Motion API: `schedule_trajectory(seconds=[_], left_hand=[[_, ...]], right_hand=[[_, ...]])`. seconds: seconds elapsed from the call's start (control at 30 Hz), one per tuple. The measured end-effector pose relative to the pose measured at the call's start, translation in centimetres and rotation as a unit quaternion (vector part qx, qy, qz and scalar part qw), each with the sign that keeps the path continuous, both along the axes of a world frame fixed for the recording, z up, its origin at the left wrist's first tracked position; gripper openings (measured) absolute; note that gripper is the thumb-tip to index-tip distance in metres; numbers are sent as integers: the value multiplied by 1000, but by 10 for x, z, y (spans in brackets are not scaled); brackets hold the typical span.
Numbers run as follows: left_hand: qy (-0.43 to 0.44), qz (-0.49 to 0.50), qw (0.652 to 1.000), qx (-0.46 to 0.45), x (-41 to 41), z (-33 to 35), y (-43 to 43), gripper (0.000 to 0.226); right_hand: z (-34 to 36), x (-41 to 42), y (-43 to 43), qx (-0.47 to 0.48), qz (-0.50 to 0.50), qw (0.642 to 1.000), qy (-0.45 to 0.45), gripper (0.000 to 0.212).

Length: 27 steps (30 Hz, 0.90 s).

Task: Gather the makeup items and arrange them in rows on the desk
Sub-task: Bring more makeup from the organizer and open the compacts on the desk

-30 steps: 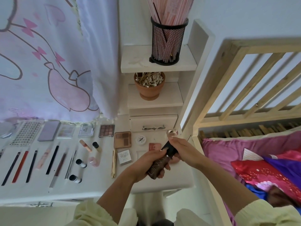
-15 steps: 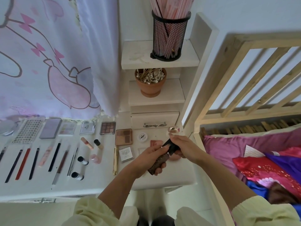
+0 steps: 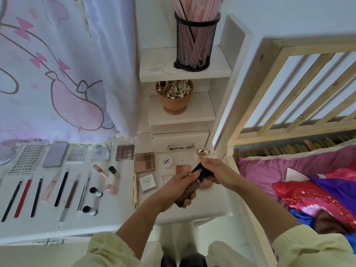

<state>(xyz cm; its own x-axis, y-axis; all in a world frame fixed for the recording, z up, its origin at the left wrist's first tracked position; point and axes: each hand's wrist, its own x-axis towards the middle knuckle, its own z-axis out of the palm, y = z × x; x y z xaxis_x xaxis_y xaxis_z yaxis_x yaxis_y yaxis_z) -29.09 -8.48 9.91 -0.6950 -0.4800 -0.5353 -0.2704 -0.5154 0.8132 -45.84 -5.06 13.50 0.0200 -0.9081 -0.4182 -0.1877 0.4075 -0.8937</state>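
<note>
My left hand (image 3: 178,186) grips the brown body of a foundation bottle (image 3: 189,189) above the right end of the white desk (image 3: 115,214). My right hand (image 3: 215,173) pinches the bottle's black cap (image 3: 201,170). On the desk lie rows of makeup: palettes (image 3: 124,152) along the back, pencils (image 3: 23,195) and brushes (image 3: 68,197) in front, small tubes (image 3: 95,192), a gold pencil (image 3: 135,190), a white jar (image 3: 166,162), a square white box (image 3: 147,183) and a brown palette (image 3: 144,162).
White shelves at the back hold a black mesh cup (image 3: 194,43) of sticks and a clay pot (image 3: 174,99) of cotton swabs. A pink curtain (image 3: 57,74) hangs on the left. A wooden bed frame (image 3: 279,93) with bright bedding (image 3: 308,185) stands on the right.
The view has tilted slightly; both hands still hold the bottle over the desk's right end, with the right hand's fingers shifted on the cap.
</note>
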Motion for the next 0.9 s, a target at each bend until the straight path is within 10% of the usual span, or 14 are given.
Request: schedule_trajectory(seconds=[0.43, 0.9], left_hand=[[11, -137, 991, -3, 26, 0, -24, 29], [-124, -43, 924, -360, 28, -15, -35, 32]], right_hand=[[-1, -17, -2, 16, 100, 992, 76, 29], [19, -35, -11, 2, 21, 999, 31, 20]])
